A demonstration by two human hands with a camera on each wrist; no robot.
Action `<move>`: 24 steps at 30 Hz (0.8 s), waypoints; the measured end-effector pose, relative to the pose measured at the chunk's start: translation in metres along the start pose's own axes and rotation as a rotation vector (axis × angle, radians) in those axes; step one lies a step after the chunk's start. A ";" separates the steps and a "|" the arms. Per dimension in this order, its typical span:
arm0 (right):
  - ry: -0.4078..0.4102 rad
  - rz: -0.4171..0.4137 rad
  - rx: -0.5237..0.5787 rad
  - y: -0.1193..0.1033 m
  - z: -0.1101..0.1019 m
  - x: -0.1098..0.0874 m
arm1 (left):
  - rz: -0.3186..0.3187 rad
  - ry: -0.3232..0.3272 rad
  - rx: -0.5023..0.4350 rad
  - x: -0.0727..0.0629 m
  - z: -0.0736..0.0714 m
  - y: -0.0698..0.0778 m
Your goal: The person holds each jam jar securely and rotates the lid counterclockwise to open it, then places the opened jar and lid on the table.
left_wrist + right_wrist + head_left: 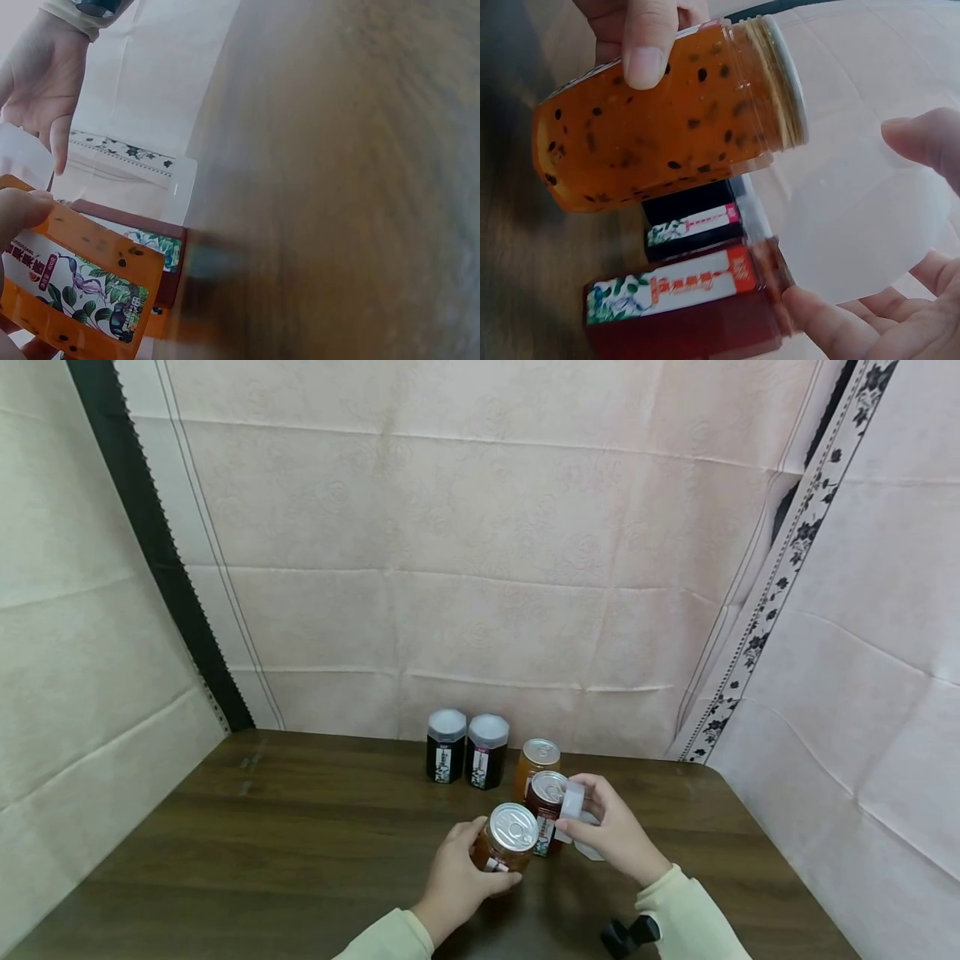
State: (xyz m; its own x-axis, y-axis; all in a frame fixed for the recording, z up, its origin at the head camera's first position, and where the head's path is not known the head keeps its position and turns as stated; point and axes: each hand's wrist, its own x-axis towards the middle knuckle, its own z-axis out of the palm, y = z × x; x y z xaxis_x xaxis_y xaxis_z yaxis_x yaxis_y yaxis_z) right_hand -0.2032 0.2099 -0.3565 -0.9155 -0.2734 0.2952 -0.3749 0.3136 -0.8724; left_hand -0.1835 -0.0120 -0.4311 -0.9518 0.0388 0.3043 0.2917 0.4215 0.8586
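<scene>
My left hand [459, 875] holds a jar of orange jam with dark seeds [512, 842], fingers and thumb around its sides. This jar has a silver ring-pull top, and it looks tilted and raised in the right wrist view. With my right hand [611, 831] I pinch a translucent white plastic lid [866, 225] by its edge. Just behind the held jar stands a dark red jar [546, 806], also with a silver ring-pull top. Another translucent lid [181, 191] appears low by the table, beside the red jar and below my right hand.
A second orange jar [538, 760] stands behind the red one. Two dark jars with white lids [446, 747] stand together to its left, near the table's back edge. The brown wooden table [262, 860] is enclosed by hanging pale cloth [480, 527] at the back and both sides.
</scene>
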 end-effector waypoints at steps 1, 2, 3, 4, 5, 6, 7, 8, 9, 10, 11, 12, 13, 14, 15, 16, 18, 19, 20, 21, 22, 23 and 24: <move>0.002 -0.003 -0.005 0.002 -0.001 -0.001 | 0.004 0.001 -0.002 0.000 0.001 0.000; 0.008 -0.004 -0.006 0.003 -0.001 -0.002 | 0.008 0.001 -0.003 0.000 0.003 0.000; 0.012 -0.002 -0.009 0.005 -0.002 -0.003 | 0.011 0.001 -0.005 0.000 0.004 0.000; 0.017 -0.001 -0.008 0.006 -0.003 -0.004 | 0.010 -0.002 -0.008 0.000 0.005 -0.001; 0.021 0.003 -0.010 0.008 -0.004 -0.004 | 0.007 -0.004 -0.014 0.001 0.006 -0.001; 0.026 0.007 -0.012 0.009 -0.005 -0.005 | 0.006 -0.005 -0.019 0.001 0.007 -0.001; 0.029 0.012 -0.009 0.010 -0.006 -0.006 | 0.002 -0.008 -0.024 0.001 0.007 -0.001; 0.031 0.016 -0.008 0.010 -0.007 -0.007 | 0.000 -0.010 -0.027 0.001 0.008 -0.001; 0.031 0.021 -0.009 0.011 -0.008 -0.007 | -0.003 -0.013 -0.031 0.001 0.008 0.000; 0.032 0.025 -0.007 0.011 -0.009 -0.008 | -0.008 -0.017 -0.033 0.002 0.009 0.000; 0.031 0.032 -0.007 0.012 -0.010 -0.009 | -0.013 -0.020 -0.037 0.002 0.009 0.000; 0.032 0.040 -0.006 0.012 -0.010 -0.009 | -0.017 -0.023 -0.039 0.002 0.010 0.000; 0.031 0.045 -0.005 0.013 -0.011 -0.010 | -0.020 -0.027 -0.041 0.002 0.011 0.001; 0.033 0.052 -0.007 0.013 -0.011 -0.011 | -0.023 -0.029 -0.041 0.002 0.012 0.001; 0.035 0.058 -0.009 0.014 -0.011 -0.011 | -0.024 -0.030 -0.042 0.002 0.013 0.001; 0.039 0.064 -0.009 0.015 -0.011 -0.012 | -0.025 -0.032 -0.044 0.002 0.014 0.002; 0.048 0.072 -0.014 0.017 -0.011 -0.013 | -0.022 -0.032 -0.052 0.002 0.016 0.002; 0.052 0.073 -0.012 0.018 -0.011 -0.013 | -0.020 -0.032 -0.055 0.003 0.017 0.002; 0.055 0.076 -0.010 0.020 -0.011 -0.013 | -0.018 -0.031 -0.056 0.003 0.018 0.002; 0.056 0.078 -0.009 0.021 -0.011 -0.014 | -0.016 -0.031 -0.058 0.003 0.020 0.001; 0.056 0.082 -0.011 0.022 -0.011 -0.014 | -0.015 -0.033 -0.058 0.004 0.021 0.002; 0.057 0.086 -0.013 0.024 -0.011 -0.014 | -0.012 -0.034 -0.058 0.004 0.022 0.001; 0.057 0.088 -0.019 0.025 -0.011 -0.015 | -0.009 -0.034 -0.057 0.005 0.023 0.002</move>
State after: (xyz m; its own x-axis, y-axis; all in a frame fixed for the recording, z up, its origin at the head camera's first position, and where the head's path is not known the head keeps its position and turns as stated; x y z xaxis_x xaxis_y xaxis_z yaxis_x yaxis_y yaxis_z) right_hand -0.2006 0.2313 -0.3784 -0.9516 -0.1921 0.2400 -0.2951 0.3515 -0.8885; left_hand -0.1899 0.0102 -0.4379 -0.9568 0.0666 0.2830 0.2871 0.3700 0.8835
